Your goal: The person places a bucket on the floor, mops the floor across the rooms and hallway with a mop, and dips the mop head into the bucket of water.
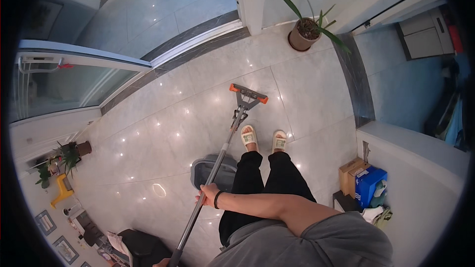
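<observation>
A sponge mop [213, 170] with a long metal handle slants from the lower edge up to a grey head with orange ends. Its head lies over the tiled floor ahead of my feet; I cannot tell whether it touches. My right hand [210, 195], with a black band at the wrist, is closed round the middle of the handle. At the lower edge, my left hand [161, 263] shows only in part, closed at the dark grip of the same handle. Behind the handle, left of my legs, stands a grey bucket [199, 168].
Ahead stands a potted plant [303, 35] by the wall. A glass door [84, 76] stands ajar at the left. Boxes [370, 185] sit low at the right. A yellow stool [61, 191], more plants and a dark chair [143, 247] are at the left.
</observation>
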`<state>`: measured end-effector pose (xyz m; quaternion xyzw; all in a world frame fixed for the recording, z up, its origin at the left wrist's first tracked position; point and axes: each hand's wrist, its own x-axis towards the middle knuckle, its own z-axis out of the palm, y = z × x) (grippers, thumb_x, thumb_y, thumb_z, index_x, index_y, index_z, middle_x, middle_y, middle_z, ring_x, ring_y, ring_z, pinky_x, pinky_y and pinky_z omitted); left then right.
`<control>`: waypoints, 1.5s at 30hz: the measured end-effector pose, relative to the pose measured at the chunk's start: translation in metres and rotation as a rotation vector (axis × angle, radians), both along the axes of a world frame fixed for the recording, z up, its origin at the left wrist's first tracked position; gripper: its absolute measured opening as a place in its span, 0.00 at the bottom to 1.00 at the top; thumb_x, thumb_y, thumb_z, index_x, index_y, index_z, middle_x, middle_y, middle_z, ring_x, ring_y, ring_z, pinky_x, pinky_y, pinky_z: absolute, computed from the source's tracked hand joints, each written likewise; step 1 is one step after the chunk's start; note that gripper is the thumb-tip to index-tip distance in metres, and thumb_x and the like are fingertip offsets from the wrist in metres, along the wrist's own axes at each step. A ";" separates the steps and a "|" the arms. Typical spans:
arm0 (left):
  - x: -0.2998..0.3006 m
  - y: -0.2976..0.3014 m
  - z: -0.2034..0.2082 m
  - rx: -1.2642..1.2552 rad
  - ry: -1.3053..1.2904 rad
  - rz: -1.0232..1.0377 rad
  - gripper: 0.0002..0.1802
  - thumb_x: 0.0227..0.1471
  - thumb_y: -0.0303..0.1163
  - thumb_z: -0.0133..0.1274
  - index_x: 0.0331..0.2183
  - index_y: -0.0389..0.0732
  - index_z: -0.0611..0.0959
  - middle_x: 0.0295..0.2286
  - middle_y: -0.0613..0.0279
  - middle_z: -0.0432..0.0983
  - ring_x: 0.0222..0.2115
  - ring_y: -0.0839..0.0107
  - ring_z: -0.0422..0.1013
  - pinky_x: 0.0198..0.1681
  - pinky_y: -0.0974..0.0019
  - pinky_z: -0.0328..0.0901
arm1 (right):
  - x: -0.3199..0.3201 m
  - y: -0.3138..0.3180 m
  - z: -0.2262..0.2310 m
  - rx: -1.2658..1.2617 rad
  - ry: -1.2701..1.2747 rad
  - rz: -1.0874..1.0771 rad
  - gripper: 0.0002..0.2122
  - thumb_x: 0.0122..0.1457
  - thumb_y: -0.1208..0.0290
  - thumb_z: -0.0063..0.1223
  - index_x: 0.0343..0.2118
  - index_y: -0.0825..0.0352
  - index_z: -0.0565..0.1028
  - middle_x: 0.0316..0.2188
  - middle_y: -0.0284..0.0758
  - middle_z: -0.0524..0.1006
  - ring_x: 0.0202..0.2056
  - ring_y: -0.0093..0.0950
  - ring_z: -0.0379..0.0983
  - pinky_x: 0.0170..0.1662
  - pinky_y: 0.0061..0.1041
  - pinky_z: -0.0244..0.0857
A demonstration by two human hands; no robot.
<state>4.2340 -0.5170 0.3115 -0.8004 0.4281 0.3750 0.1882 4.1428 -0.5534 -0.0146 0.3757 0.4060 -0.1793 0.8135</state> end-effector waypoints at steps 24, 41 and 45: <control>0.007 0.123 -0.070 -0.083 0.058 -0.340 0.15 0.22 0.32 0.51 0.22 0.40 0.72 0.13 0.53 0.67 0.16 0.56 0.66 0.21 0.58 0.60 | -0.070 0.146 -0.245 -0.630 0.954 0.859 0.16 0.33 0.57 0.52 0.23 0.64 0.72 0.16 0.40 0.71 0.18 0.33 0.68 0.21 0.28 0.61; -0.061 0.129 -0.249 -0.345 0.507 0.265 0.16 0.26 0.32 0.51 0.22 0.32 0.71 0.10 0.51 0.65 0.13 0.64 0.64 0.16 0.66 0.57 | -0.163 -0.069 -0.261 -1.242 0.853 1.335 0.11 0.42 0.66 0.42 0.10 0.56 0.74 0.11 0.27 0.71 0.12 0.19 0.67 0.15 0.19 0.59; -0.069 0.105 -0.249 -0.328 0.447 0.306 0.16 0.29 0.33 0.50 0.23 0.31 0.69 0.11 0.49 0.64 0.13 0.62 0.64 0.16 0.64 0.57 | -0.104 -0.072 -0.225 -0.879 0.787 0.895 0.12 0.43 0.66 0.38 0.09 0.63 0.67 0.06 0.34 0.66 0.07 0.27 0.62 0.09 0.26 0.55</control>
